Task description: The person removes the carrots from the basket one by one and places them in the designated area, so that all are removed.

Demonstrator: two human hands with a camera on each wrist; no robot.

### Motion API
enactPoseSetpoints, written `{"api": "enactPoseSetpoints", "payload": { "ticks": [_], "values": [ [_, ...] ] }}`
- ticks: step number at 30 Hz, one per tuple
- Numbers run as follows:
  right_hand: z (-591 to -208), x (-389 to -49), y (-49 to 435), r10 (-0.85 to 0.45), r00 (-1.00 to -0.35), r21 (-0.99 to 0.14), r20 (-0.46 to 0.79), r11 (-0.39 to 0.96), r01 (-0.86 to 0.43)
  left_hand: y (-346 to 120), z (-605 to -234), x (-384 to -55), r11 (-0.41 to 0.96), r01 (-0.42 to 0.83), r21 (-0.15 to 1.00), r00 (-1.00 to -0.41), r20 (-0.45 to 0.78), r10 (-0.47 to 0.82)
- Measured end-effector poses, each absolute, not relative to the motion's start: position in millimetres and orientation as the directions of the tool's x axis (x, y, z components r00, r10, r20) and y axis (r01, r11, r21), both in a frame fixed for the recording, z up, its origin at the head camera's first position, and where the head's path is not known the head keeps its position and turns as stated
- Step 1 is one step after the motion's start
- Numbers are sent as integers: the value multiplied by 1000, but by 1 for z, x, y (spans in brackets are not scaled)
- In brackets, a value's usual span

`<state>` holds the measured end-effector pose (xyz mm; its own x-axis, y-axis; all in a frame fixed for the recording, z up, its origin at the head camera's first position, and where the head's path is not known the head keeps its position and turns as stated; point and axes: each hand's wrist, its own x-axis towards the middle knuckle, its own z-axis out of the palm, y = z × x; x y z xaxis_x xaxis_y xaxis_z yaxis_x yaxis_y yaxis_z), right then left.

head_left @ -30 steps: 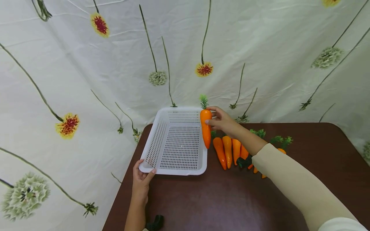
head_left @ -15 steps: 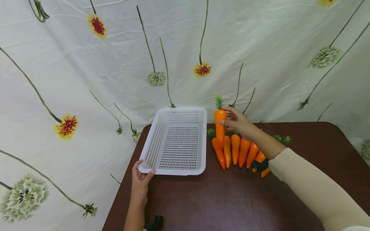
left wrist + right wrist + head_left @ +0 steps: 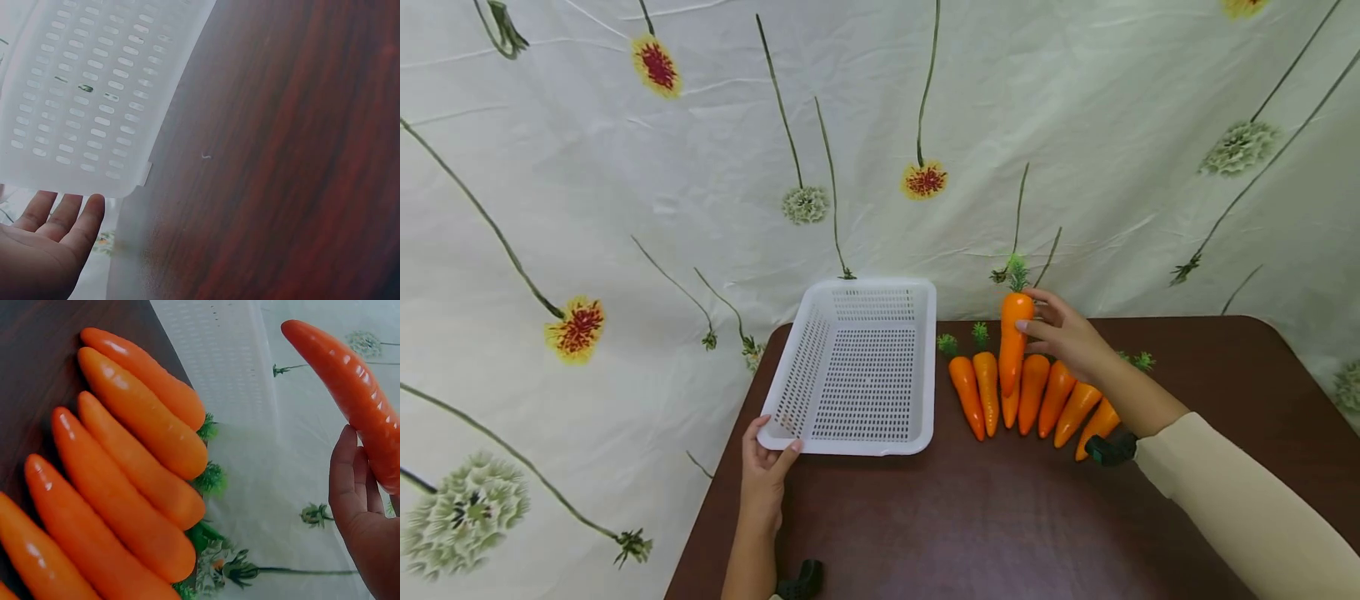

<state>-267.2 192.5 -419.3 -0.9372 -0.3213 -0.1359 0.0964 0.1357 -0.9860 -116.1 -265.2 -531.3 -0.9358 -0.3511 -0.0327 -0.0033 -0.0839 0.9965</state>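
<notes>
My right hand (image 3: 1063,333) pinches an orange carrot (image 3: 1015,333) with a green leafy top, holding it upright, tip down, above a row of carrots. That row (image 3: 1033,392) lies side by side on the table, tips toward me; my right arm hides part of it. In the right wrist view the held carrot (image 3: 353,378) is raised clear of the row. My left hand (image 3: 764,475) grips the near left corner of a white perforated plastic basket (image 3: 850,446), thumb on the rim. The basket holds nothing. In the left wrist view the fingers (image 3: 62,215) reach under its corner.
The dark brown table (image 3: 970,525) extends in front of the basket and off to the right. A white cloth (image 3: 700,167) printed with flowers hangs behind it and along its left edge. Dark wrist straps (image 3: 1112,450) show at both wrists.
My right hand has carried the carrot rightward, from over the basket's right rim to above the middle of the row. The left hand and basket have stayed in place.
</notes>
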Motion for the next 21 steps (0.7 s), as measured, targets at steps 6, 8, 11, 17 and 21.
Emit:
{"api": "enactPoseSetpoints", "payload": {
  "ticks": [6, 8, 11, 17, 21],
  "values": [
    [-427, -256, 212, -292, -950, -991, -111, 98, 86, -265, -531, -116, -74, -18, 997, -935, -43, -351],
    [-429, -253, 218, -281, -954, -993, -103, 87, 82, -265, -531, -116, -74, -19, 997, -936, -44, -350],
    [-434, -248, 227, -268, -958, -993, -101, 82, 82, -265, -531, -116, -79, -19, 997, -936, -45, -349],
    [-444, -236, 246, -236, -965, -993, -114, 59, 103, -265, -532, -117, -83, -17, 996, -936, -45, -350],
    [-450, -229, 259, -216, -969, -992, -121, 6, 123, -265, -533, -118, -83, -16, 996, -934, -45, -354]
  ]
}}
